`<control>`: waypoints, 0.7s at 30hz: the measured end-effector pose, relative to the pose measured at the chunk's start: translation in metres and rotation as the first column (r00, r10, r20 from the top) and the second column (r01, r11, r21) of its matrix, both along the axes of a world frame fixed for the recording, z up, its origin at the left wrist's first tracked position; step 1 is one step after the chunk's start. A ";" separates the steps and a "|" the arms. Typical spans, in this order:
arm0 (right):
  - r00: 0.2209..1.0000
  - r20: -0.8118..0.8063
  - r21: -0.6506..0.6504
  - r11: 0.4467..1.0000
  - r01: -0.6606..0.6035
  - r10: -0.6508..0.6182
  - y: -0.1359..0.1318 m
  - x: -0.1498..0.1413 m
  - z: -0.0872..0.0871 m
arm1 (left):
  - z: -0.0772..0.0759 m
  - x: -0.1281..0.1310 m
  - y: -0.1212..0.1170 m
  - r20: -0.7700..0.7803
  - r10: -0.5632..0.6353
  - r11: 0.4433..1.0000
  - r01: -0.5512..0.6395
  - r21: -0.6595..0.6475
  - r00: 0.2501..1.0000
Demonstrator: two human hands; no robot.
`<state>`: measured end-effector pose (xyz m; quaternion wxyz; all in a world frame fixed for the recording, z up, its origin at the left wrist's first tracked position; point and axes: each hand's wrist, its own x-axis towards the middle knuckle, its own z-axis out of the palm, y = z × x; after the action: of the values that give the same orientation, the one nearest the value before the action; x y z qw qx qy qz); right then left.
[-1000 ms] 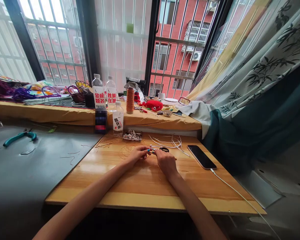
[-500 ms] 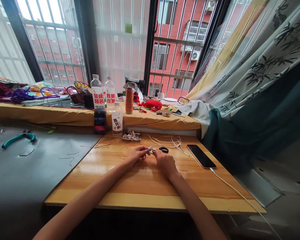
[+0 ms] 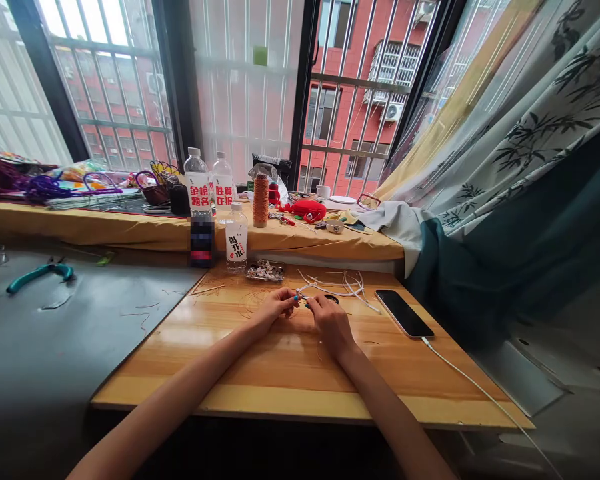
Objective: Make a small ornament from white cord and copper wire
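Both my hands meet over the middle of the wooden table (image 3: 290, 373). My left hand (image 3: 275, 305) is curled, its fingertips pinching a tiny piece I cannot make out. My right hand (image 3: 330, 320) is also closed in a pinch, fingertips touching the left hand's. Thin white cords (image 3: 337, 287) lie just behind my hands, and a small black object (image 3: 332, 299) peeks out beside my right fingers. A small clear tray of tiny parts (image 3: 265, 270) sits a little farther back.
A phone (image 3: 404, 313) on a white cable (image 3: 485, 393) lies to the right. A water bottle (image 3: 235, 245) stands behind the tray. The yellow-covered ledge (image 3: 130, 230) holds bottles, an orange thread spool (image 3: 261, 200) and a red item (image 3: 307, 210). Teal pliers (image 3: 40, 273) rest on the grey surface at left.
My hands have stayed together in the same spot with only small finger shifts; the right hand has edged slightly toward the left. Nothing else has moved.
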<state>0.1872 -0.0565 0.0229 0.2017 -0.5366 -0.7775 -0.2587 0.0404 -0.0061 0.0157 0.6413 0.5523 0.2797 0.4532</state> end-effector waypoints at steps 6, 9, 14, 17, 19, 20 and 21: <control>0.998 -0.016 -0.085 0.995 0.055 -0.057 0.000 -0.001 0.000 | 0.001 0.000 -0.001 -0.001 -0.007 1.000 0.007 -0.017 1.000; 0.997 -0.051 -0.159 0.986 0.052 -0.060 0.000 -0.002 0.001 | -0.002 0.000 0.001 -0.016 -0.013 1.000 0.012 -0.027 1.000; 0.997 -0.071 -0.225 0.974 -0.009 -0.007 -0.002 -0.001 0.000 | -0.004 0.000 0.004 -0.040 0.002 1.000 -0.003 -0.004 0.999; 0.995 -0.086 -0.210 0.976 -0.061 0.043 -0.002 0.002 0.000 | -0.003 -0.001 0.002 -0.069 0.029 0.999 -0.028 0.025 0.997; 0.997 -0.069 -0.182 0.982 -0.057 0.045 -0.002 0.002 0.000 | -0.002 -0.001 0.001 -0.100 0.041 0.999 -0.038 0.033 0.994; 0.998 -0.057 -0.163 0.985 -0.047 0.038 -0.002 0.002 0.000 | -0.001 -0.001 0.000 -0.115 0.045 0.999 -0.041 0.033 0.992; 0.999 -0.044 -0.144 0.989 -0.037 0.031 -0.002 0.002 0.000 | 0.000 -0.001 -0.001 -0.127 0.049 0.998 -0.045 0.035 0.991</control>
<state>0.1888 -0.0584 0.0233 0.1827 -0.5419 -0.7987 -0.1870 0.0396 -0.0070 0.0159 0.6023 0.5836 0.3261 0.4363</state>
